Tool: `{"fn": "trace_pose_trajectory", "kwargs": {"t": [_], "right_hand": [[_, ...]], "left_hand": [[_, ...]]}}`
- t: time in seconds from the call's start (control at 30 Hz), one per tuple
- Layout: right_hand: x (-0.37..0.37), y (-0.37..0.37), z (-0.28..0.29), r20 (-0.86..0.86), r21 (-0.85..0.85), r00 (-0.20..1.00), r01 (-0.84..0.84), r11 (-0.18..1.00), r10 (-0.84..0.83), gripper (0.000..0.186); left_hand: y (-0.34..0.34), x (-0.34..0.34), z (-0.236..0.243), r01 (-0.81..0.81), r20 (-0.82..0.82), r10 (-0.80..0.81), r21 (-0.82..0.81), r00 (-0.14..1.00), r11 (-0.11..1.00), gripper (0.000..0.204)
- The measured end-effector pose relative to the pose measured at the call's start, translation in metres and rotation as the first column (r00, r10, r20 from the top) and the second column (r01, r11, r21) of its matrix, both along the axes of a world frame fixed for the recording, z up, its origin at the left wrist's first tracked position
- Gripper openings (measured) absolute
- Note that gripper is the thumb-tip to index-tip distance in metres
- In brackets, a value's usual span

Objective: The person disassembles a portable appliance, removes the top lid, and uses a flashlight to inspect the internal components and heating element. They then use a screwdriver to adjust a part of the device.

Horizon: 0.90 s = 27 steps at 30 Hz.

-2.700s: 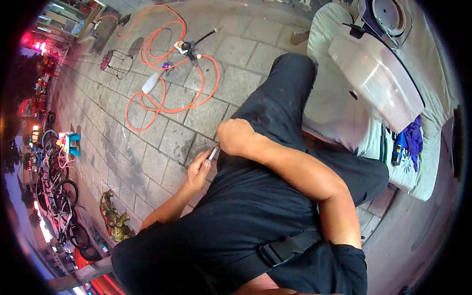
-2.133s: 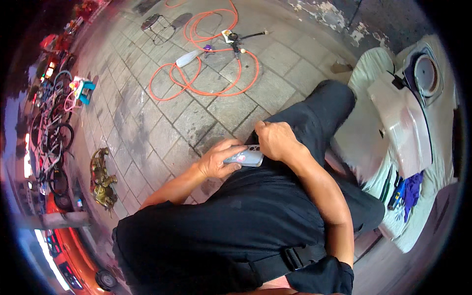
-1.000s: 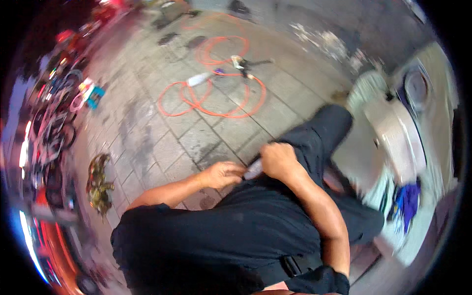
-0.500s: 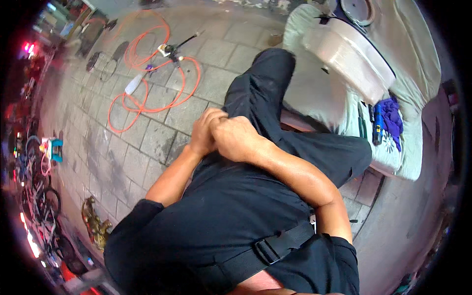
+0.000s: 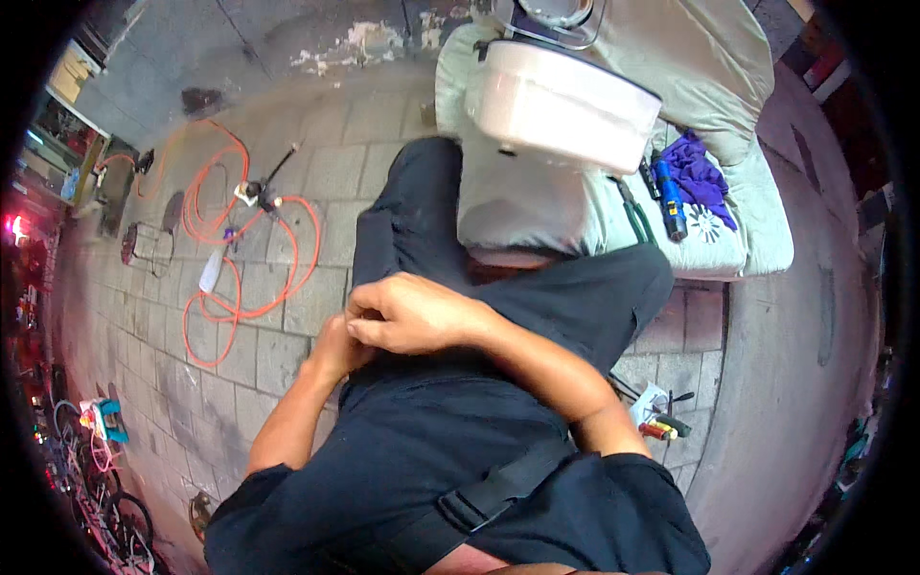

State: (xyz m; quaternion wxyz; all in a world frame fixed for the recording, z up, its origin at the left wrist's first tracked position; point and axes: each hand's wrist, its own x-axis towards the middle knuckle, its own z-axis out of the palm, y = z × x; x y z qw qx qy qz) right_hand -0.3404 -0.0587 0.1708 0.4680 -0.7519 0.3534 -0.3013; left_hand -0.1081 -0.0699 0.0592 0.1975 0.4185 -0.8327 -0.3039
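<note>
Over my lap, my left hand [image 5: 337,347] and my right hand [image 5: 410,314] meet. The right lies across the left and covers most of its fingers. On the right hand, thumb and forefinger are bent with a small gap between them, and the fingertips press down at the left hand. Whatever is between the hands, if anything, is hidden. My legs in black trousers [image 5: 422,211] are spread beneath them.
To the right, a cloth-covered sofa [image 5: 757,230] carries a white tub [image 5: 565,105], green-handled pliers [image 5: 634,209], a blue torch [image 5: 669,199] and a purple cloth [image 5: 698,172]. An orange hose [image 5: 311,254] coils on the paving. Several tools [image 5: 661,422] lie by my right elbow.
The view has turned, so the sofa and hose sit further left. My right thumb and forefinger have parted slightly from the earlier closed clasp. The tools by my right elbow now show more fully.
</note>
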Motion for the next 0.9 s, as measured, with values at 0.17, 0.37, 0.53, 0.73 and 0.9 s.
{"fn": "trace_pose_trajectory", "kwargs": {"t": [0.17, 0.37, 0.53, 0.73, 0.9], "right_hand": [[-0.027, 0.001, -0.003, 0.119, 0.153, 0.987, 0.091, 0.984, -0.110, 0.029], [-0.050, 0.003, 0.002, 0.063, 0.168, 0.987, 0.137, 0.976, -0.150, 0.029], [-0.075, 0.001, 0.004, 0.044, 0.230, 0.960, 0.260, 0.938, -0.277, 0.028], [-0.135, 0.003, 0.011, 0.104, 0.307, 0.869, 0.435, 0.847, -0.484, 0.027], [-0.191, 0.015, 0.042, 0.184, 0.261, 0.779, 0.549, 0.794, -0.599, 0.017]], "left_hand": [[0.000, 0.072, -0.031, -0.191, 0.209, 0.151, 0.188, 0.966, 0.963, 0.042], [-0.007, 0.075, -0.052, -0.232, -0.046, 0.284, 0.459, 0.958, 0.858, 0.040], [-0.046, 0.060, -0.026, -0.192, 0.053, 0.251, 0.799, 0.966, 0.569, 0.042], [-0.102, 0.031, 0.009, 0.002, 0.303, -0.424, 0.811, 0.853, 0.585, 0.018], [-0.144, 0.010, 0.017, -0.125, 0.351, -0.587, 0.912, 0.730, 0.390, 0.022]]}}
